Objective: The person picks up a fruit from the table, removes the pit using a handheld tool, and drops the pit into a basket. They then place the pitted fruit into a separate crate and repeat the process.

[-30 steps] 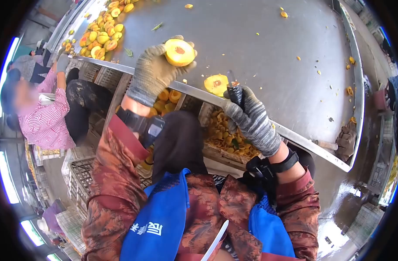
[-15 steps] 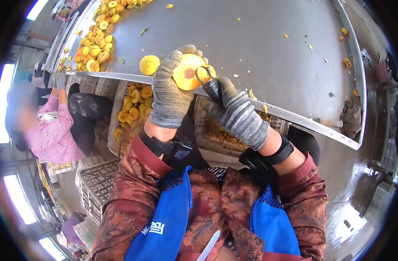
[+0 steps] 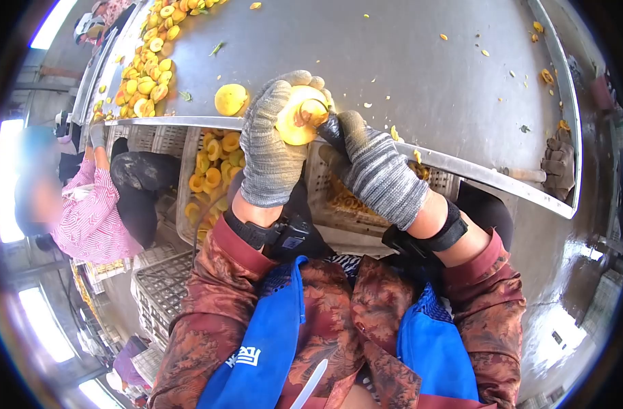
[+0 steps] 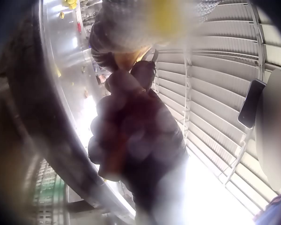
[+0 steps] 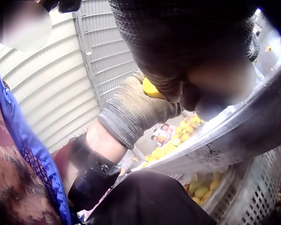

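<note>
In the head view my left hand (image 3: 265, 153), in a grey knit glove, holds a yellow peach half (image 3: 294, 129) at the table's front edge, cut face toward the tool. My right hand (image 3: 383, 170), gloved too, grips the dark handle of a pitting tool (image 3: 333, 133). Its curved blade is in the middle of the cut face, partly covered by flesh. A second peach half (image 3: 231, 99) lies on the metal table, left of the left hand. The right wrist view shows the left hand (image 5: 136, 110) with a bit of yellow fruit (image 5: 151, 89).
Many peach halves (image 3: 148, 85) are heaped along the left of the metal table (image 3: 420, 82). Below its edge stand a crate of halves (image 3: 212, 167) and another crate of scraps (image 3: 349, 198). A brown glove (image 3: 558, 167) lies at the right corner. Another person (image 3: 93, 218) sits at left.
The half lying by the tool has left that spot, and one now lies left of the left hand. The right hand brought the tool to the held half, and its blade turned into the flesh.
</note>
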`<control>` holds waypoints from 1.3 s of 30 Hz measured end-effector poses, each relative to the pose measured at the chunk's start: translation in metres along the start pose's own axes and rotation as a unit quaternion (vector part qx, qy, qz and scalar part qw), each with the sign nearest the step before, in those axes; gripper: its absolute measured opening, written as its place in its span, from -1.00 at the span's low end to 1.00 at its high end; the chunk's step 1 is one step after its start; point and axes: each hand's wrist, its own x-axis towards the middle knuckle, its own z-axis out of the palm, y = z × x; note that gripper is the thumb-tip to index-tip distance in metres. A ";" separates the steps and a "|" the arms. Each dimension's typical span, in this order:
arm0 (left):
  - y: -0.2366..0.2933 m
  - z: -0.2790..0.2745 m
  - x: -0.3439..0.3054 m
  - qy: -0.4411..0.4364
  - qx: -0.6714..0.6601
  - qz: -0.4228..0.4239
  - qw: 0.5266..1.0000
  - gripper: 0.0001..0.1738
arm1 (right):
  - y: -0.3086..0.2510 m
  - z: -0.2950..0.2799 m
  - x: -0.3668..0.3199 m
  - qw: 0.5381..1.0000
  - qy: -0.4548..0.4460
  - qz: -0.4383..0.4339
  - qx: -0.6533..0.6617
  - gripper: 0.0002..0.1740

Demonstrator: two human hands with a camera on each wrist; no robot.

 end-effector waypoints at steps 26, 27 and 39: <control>-0.005 0.001 -0.018 0.003 0.062 0.147 0.987 -0.71 | -0.003 0.029 -0.021 0.991 0.060 -0.077 0.088 -0.50; -0.006 0.000 -0.018 0.002 0.063 0.146 0.987 -0.71 | -0.002 0.028 -0.022 0.992 0.041 -0.090 0.073 -0.47; 0.008 0.004 -0.025 0.021 -0.061 0.026 0.998 -0.53 | -0.011 0.022 -0.020 0.993 -0.017 -0.041 0.111 -0.45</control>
